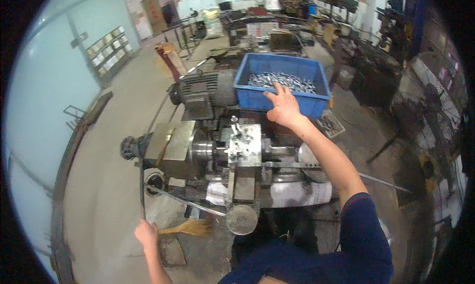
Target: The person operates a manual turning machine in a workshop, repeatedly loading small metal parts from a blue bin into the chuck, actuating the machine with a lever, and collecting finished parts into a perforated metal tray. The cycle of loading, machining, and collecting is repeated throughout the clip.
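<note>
My left hand (pixel 147 233) is closed around the lower end of a long dark lever (pixel 142 185) at the left side of a lathe-like machine. My right hand (pixel 285 108) reaches over the near wall of a blue plastic bin (pixel 247 95), fingers stretched out and apart. Inside the bin lies a heap of small shiny metal parts (pixel 302 84), just beyond my fingertips. Between my arms is the machine, with a metal tool block (pixel 246 145) in its middle and a round spindle (pixel 202 151) to the left.
An electric motor (pixel 208 90) stands behind the machine, left of the bin. A bright metal bar (pixel 188 203) slants across the front left to a round disc (pixel 241 219). Below are a straw brush (pixel 190 228) and a dustpan (pixel 172 253). A caged fan (pixel 413 103) stands at right.
</note>
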Motion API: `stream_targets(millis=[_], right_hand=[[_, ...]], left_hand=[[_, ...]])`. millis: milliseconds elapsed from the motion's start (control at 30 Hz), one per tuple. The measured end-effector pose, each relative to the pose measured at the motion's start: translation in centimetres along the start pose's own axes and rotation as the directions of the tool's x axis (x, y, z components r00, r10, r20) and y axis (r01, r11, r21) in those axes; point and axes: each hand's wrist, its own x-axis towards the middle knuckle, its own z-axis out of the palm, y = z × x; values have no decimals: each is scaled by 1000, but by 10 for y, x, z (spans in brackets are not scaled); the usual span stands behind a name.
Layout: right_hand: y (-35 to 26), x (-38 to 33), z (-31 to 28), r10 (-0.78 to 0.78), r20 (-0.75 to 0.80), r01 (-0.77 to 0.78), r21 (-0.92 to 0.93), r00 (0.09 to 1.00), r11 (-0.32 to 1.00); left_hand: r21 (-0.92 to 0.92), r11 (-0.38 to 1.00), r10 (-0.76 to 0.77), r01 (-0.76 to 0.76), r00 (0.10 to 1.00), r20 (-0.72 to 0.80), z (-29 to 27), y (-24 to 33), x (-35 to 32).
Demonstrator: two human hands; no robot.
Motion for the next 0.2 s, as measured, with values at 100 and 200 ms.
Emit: stream_targets(millis=[100,200], right_hand=[[14,-54,-14,-13,134,-5,134,991,991],[49,-124,-27,77,222,-123,206,972,971]], left_hand=[[-374,901,247,-220,969,24,-41,60,11],[-708,626,599,-326,782,171,-48,104,11]])
